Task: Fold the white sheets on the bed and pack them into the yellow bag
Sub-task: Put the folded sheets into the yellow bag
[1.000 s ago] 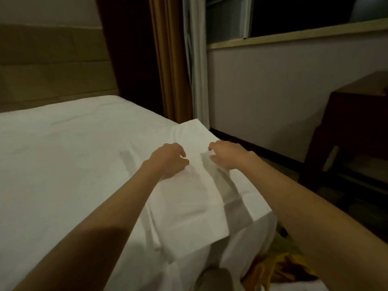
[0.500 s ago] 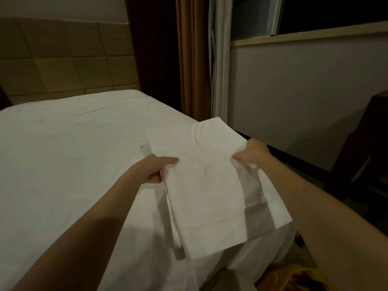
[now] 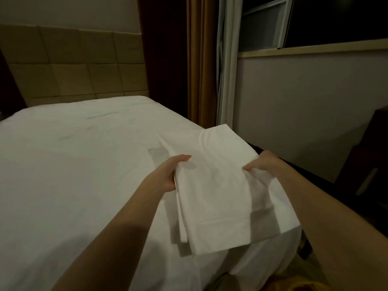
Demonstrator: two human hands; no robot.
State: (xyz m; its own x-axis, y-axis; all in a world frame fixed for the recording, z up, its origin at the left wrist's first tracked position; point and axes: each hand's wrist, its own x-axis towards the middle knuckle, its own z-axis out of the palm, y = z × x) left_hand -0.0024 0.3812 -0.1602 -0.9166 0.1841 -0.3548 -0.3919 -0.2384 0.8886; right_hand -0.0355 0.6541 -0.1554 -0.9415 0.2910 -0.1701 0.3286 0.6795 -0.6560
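Note:
A folded white sheet (image 3: 214, 192) is held just above the bed's right corner. My left hand (image 3: 168, 175) grips its left edge, thumb on top and fingers underneath. At the right edge, my right hand (image 3: 262, 164) pinches the sheet, bunching the cloth there. The sheet's near end hangs over the bed's edge. The bed (image 3: 73, 164) is covered in a flat white sheet. A bit of the yellow bag (image 3: 291, 285) shows on the floor at the bottom, mostly cut off by the frame.
A padded beige headboard (image 3: 79, 66) stands behind the bed. Brown and white curtains (image 3: 210, 59) hang by a dark window (image 3: 336, 22). Dark wooden furniture (image 3: 369, 156) stands at the right, across a narrow floor gap from the bed.
Both hands moved from the sheet's top to its side edges and took hold, lifting it slightly. The sheet looks narrower than a second ago. The view shifted toward the headboard.

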